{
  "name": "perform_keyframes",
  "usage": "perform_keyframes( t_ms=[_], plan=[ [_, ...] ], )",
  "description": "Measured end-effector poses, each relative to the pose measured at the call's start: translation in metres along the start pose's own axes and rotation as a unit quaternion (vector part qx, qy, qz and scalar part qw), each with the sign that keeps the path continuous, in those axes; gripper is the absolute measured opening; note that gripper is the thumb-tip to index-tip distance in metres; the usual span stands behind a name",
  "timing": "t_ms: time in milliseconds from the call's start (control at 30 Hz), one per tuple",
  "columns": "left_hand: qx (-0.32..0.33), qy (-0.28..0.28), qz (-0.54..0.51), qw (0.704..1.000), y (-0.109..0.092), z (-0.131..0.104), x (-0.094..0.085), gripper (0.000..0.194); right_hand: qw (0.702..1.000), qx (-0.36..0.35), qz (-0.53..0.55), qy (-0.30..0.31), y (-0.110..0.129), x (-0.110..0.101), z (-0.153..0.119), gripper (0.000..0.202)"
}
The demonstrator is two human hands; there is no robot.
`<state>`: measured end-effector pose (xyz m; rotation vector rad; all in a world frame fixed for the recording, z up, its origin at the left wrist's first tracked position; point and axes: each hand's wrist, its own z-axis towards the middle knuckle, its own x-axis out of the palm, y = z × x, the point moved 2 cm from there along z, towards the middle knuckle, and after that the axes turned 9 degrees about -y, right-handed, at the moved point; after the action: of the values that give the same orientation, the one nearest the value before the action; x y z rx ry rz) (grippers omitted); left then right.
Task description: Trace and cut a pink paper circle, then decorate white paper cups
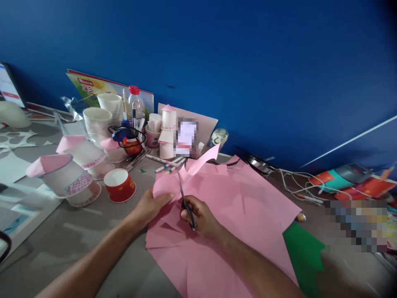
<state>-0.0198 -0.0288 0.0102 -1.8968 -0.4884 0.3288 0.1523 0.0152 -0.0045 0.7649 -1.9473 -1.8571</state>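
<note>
My left hand (152, 207) pinches a rounded piece of pink paper (166, 185), thumb on top. In my right hand (198, 215) are dark-handled scissors (187, 207), their blades pointing up and away along the right edge of that piece. A curling pink strip (204, 160) rises just beyond the blades. Beneath both hands lie large pink sheets (248, 207), overlapping on the grey table. How far the blades are apart is hard to tell.
Left of my hands stand a red paper cup (119, 186) and white cups with pink cone tops (62, 176). Farther back are stacked cups (97, 122), a red-capped bottle (135, 101) and pens (161, 159). Green paper (302, 256) and white cables (291, 188) lie right.
</note>
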Motion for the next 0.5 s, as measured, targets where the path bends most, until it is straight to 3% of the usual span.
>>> perform_keyframes(
  t_ms=[233, 500],
  plan=[
    [0.004, 0.02, -0.012, 1.0, 0.005, 0.0027, -0.0018, 0.037, 1.0, 0.009, 0.015, 0.004, 0.0032, 0.0002, 0.0006, 0.045],
    [0.001, 0.019, -0.008, 1.0, -0.0022, 0.0001, -0.0017, 0.033, 1.0, 0.014, 0.021, 0.013, 0.0017, -0.0013, -0.0005, 0.044]
  ],
)
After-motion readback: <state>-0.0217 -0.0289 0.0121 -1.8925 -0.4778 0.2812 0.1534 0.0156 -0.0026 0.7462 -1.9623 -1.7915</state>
